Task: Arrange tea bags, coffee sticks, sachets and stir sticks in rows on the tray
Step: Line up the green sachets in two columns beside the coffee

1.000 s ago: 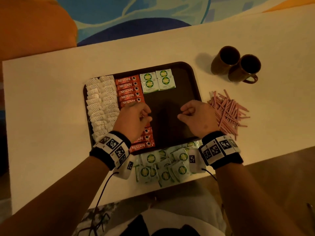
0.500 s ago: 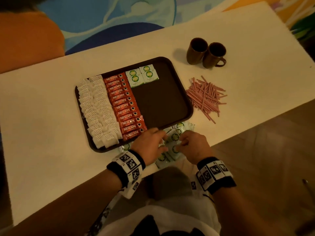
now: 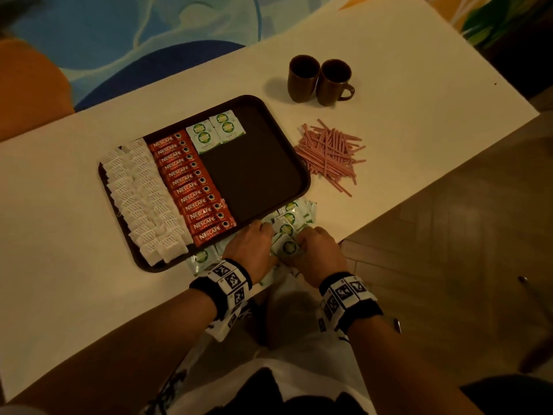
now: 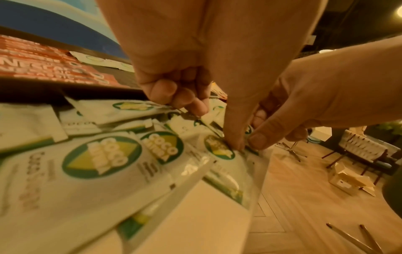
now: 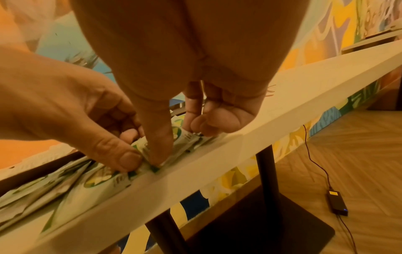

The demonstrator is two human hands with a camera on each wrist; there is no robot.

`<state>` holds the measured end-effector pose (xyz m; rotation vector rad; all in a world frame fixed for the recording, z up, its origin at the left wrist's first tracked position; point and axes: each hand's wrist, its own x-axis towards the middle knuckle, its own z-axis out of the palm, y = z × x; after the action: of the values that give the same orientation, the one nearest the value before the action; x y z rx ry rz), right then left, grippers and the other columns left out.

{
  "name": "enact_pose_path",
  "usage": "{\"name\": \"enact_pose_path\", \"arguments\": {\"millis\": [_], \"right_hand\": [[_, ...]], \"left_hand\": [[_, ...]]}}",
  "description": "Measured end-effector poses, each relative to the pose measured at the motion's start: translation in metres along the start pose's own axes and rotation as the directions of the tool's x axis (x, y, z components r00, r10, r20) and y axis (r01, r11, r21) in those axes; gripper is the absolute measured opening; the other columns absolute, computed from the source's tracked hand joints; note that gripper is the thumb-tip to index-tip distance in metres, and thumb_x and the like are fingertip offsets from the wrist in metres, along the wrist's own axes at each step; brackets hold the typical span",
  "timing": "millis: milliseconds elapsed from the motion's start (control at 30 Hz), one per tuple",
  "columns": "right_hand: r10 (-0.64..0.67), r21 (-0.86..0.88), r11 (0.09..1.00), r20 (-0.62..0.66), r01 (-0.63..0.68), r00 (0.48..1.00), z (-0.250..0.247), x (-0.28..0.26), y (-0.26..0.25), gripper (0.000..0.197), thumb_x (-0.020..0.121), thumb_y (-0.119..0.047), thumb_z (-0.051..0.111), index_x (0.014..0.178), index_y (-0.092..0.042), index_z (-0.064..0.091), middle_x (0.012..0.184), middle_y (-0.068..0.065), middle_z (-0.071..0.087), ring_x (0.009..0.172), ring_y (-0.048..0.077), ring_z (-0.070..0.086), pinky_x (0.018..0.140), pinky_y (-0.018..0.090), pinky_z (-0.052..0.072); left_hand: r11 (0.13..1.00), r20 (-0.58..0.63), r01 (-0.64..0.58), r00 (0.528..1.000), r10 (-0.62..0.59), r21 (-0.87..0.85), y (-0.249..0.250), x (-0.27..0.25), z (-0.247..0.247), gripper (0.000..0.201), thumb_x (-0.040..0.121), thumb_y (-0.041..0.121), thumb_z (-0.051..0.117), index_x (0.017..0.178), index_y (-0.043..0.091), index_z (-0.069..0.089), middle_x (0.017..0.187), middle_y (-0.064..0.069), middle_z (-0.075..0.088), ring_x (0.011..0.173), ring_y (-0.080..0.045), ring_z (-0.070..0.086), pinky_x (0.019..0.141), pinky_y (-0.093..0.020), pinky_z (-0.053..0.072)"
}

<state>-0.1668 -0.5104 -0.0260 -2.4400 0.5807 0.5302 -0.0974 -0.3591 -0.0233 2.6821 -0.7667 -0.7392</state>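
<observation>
A dark brown tray holds two rows of white tea bags, a column of red coffee sticks and a few white-and-green sachets at its far end. A loose pile of the same sachets lies on the table between the tray and the near edge. My left hand and right hand meet over this pile, each pinching a sachet with thumb and fingers. Pink stir sticks lie heaped right of the tray.
Two brown mugs stand behind the stir sticks. The white table ends right under my hands; its edge shows in the right wrist view, with a black pedestal base and a power adapter on the wooden floor.
Both hands came back from the tray's middle to the sachet pile at the near edge and now pinch sachets there. The head view shifted, so the tray sits further left.
</observation>
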Motion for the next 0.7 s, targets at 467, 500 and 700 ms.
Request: {"name": "enact_pose_path", "arguments": {"millis": [467,500,700], "right_hand": [[-0.115,0.189,0.978,0.118,0.092,0.986,-0.046,0.013,-0.004,0.014,0.084,-0.027,0.081,0.088,-0.023,0.068,0.086,-0.012,0.062,0.076,0.000,0.053,0.061,0.017,0.036],[-0.121,0.202,0.975,0.107,0.098,0.987,-0.050,0.016,-0.007,0.015,0.084,-0.028,0.082,0.086,-0.024,0.068,0.085,-0.012,0.063,0.077,0.002,0.055,0.063,0.018,0.038],[-0.106,0.470,0.879,0.026,0.081,0.994,-0.066,0.037,-0.019,0.014,0.086,-0.025,0.081,0.085,-0.022,0.067,0.084,0.000,0.075,0.073,0.021,0.073,0.068,0.039,0.062]], "left_hand": [[0.969,0.053,0.084,0.996,-0.073,-0.231,-0.019,0.001,-0.024,0.014,0.092,0.034,0.071,0.097,0.029,0.058,0.105,0.007,0.053,0.091,-0.011,0.055,0.081,-0.030,0.051],[0.962,0.047,0.089,0.996,-0.080,-0.260,-0.023,0.001,-0.028,0.013,0.093,0.033,0.070,0.095,0.030,0.058,0.104,0.008,0.054,0.089,-0.009,0.055,0.076,-0.025,0.049],[0.898,-0.052,0.118,0.987,-0.154,-0.424,-0.042,0.000,-0.061,0.011,0.095,0.031,0.070,0.093,0.022,0.063,0.085,0.002,0.066,0.074,-0.011,0.062,0.059,-0.022,0.043]]}}
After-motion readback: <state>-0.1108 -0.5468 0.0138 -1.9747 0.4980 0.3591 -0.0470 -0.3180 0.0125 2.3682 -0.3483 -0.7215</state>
